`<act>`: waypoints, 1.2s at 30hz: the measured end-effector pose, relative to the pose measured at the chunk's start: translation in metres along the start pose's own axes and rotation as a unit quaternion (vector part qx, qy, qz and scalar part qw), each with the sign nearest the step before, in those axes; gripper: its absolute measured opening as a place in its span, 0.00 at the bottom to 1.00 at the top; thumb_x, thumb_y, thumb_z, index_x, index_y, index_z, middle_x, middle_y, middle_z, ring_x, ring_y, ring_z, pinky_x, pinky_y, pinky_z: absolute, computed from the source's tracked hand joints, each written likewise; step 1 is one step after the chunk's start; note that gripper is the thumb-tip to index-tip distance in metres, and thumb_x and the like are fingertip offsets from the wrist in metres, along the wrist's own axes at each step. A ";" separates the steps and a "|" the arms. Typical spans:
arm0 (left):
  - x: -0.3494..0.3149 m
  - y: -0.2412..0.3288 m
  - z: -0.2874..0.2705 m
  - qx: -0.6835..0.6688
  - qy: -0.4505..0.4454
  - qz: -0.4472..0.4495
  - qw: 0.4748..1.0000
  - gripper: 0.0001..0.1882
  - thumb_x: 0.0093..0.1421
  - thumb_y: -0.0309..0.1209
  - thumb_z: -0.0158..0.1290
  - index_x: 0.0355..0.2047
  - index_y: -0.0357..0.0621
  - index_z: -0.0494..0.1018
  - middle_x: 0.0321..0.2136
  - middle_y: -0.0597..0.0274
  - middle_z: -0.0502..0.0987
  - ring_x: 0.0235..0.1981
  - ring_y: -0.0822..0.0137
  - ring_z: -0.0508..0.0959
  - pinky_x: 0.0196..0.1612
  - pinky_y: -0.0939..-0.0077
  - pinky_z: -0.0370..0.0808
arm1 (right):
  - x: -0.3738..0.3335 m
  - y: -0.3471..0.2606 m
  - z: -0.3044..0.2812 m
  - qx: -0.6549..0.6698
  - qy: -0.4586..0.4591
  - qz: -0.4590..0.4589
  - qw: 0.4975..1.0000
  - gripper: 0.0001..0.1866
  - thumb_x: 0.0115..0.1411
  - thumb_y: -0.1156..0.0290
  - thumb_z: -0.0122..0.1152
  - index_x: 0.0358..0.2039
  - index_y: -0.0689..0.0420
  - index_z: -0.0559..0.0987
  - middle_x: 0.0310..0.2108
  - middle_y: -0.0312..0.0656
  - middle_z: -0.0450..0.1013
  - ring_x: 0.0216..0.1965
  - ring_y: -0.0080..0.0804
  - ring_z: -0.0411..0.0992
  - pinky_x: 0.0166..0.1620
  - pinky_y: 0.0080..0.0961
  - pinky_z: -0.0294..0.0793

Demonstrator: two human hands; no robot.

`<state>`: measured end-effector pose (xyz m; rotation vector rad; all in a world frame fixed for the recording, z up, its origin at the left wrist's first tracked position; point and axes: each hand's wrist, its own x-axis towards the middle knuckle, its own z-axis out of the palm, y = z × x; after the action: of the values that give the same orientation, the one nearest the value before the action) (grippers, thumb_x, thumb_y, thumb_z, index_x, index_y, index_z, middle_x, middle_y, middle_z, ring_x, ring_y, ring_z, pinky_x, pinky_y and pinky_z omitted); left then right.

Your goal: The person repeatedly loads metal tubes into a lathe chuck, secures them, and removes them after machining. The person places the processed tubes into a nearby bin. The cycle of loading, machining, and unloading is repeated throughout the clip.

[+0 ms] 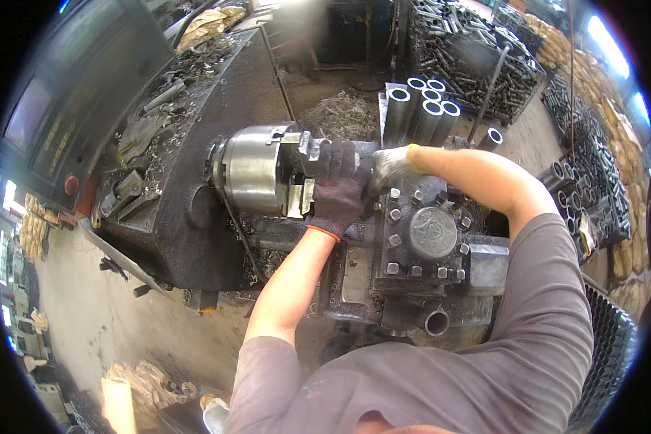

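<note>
My left hand (338, 184), in a dark glove with an orange cuff, is closed with its fingers wrapped round a dark metal tube (367, 150), mostly hidden by my gloves. It is right beside the jaws (306, 197) of the lathe's shiny round chuck (254, 170). My right hand (393, 169), in a whitish glove with a yellow cuff, curls over the tube's right end, touching or nearly touching my left hand. Just below my right hand is the square tool post (425, 242), ringed with bolts. How far the tube reaches into the chuck is hidden.
Several cut steel tubes (430, 119) stand upright behind the tool post. A large bin of metal pieces (477, 65) is farther back. Metal shavings and tools lie on the lathe's headstock (195, 94). A control panel (65, 137) with a red button rises at the left.
</note>
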<state>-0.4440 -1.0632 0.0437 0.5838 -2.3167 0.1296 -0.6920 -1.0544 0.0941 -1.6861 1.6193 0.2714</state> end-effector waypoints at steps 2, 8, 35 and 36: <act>0.003 0.001 0.000 0.025 -0.012 0.015 0.999 0.29 0.54 0.38 0.60 0.57 0.50 0.72 0.67 0.38 0.66 0.74 0.35 0.59 0.78 0.34 0.46 | 0.000 0.023 0.012 0.096 -0.036 0.033 0.994 0.18 0.62 0.61 0.68 0.48 0.58 0.81 0.32 0.35 0.79 0.35 0.28 0.78 0.39 0.36 0.77; -0.001 0.001 0.003 0.079 0.010 0.026 0.996 0.32 0.49 0.41 0.64 0.56 0.56 0.72 0.64 0.45 0.68 0.70 0.39 0.63 0.76 0.35 0.49 | 0.004 0.088 0.030 0.367 -0.157 -0.073 0.914 0.12 0.57 0.65 0.71 0.35 0.61 0.83 0.22 0.34 0.77 0.19 0.22 0.73 0.18 0.25 0.68; 0.018 0.001 0.043 0.106 -0.052 0.003 0.993 0.21 0.60 0.32 0.50 0.50 0.34 0.79 0.53 0.38 0.77 0.64 0.36 0.72 0.75 0.33 0.56 | 0.004 0.039 0.014 0.082 -0.007 -0.137 0.987 0.18 0.52 0.63 0.77 0.33 0.65 0.84 0.22 0.38 0.78 0.23 0.25 0.73 0.27 0.32 0.73; 0.020 0.000 0.042 0.138 -0.069 -0.005 0.988 0.21 0.61 0.33 0.50 0.51 0.34 0.79 0.53 0.37 0.76 0.65 0.35 0.71 0.76 0.32 0.54 | 0.006 0.044 0.016 0.116 -0.031 -0.084 0.989 0.24 0.52 0.58 0.80 0.36 0.68 0.83 0.25 0.40 0.79 0.29 0.28 0.74 0.34 0.34 0.75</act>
<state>-0.4829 -1.0818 0.0272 0.7632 -2.4476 0.4235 -0.7260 -1.0441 0.0635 -1.6071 1.3953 0.0489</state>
